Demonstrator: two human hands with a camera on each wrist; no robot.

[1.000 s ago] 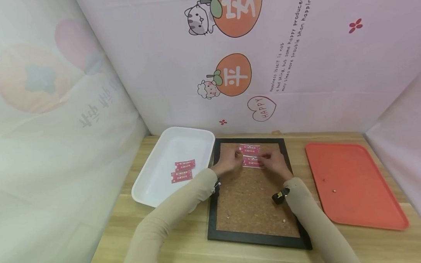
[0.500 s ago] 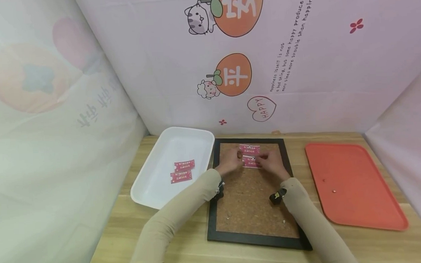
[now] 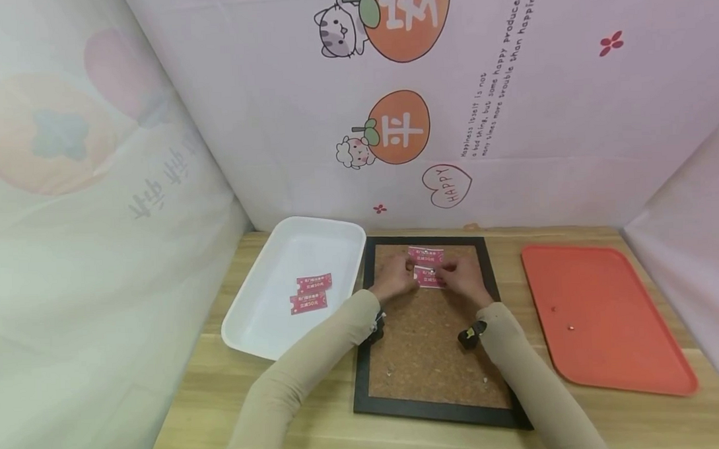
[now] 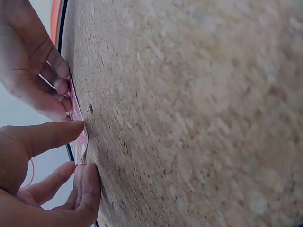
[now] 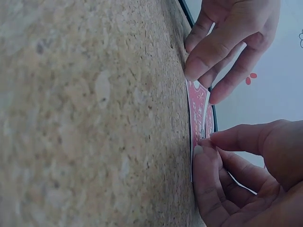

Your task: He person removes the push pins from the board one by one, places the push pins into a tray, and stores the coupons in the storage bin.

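A pink-and-white paper coupon [image 3: 428, 277] lies on the cork board [image 3: 426, 354], just below another pink coupon [image 3: 426, 254]. My left hand [image 3: 396, 277] holds its left end, thumb and forefinger at the corners. At its upper edge, my right hand [image 3: 464, 278] pinches a tiny pin [image 5: 202, 136], mostly covered by the fingertips. From the left wrist, the coupon [image 4: 80, 142] appears edge-on, with my left hand [image 4: 47, 175] below and right hand [image 4: 28, 61] above. The right wrist view has my right hand [image 5: 246, 175] low and left hand [image 5: 232, 42] at the top.
A white basin [image 3: 238, 321] on the left holds two more pink coupons [image 3: 309, 302]. An orange-red tray [image 3: 613, 328] with a few tiny pins [image 3: 571, 327] lies on the right. The board's black frame [image 3: 443, 413] rests on the wooden table [image 3: 319, 431].
My right hand has shifted slightly left over the lower coupon, its fingertips closer to the coupon's upper middle. My left hand stays at the left end, almost unmoved.
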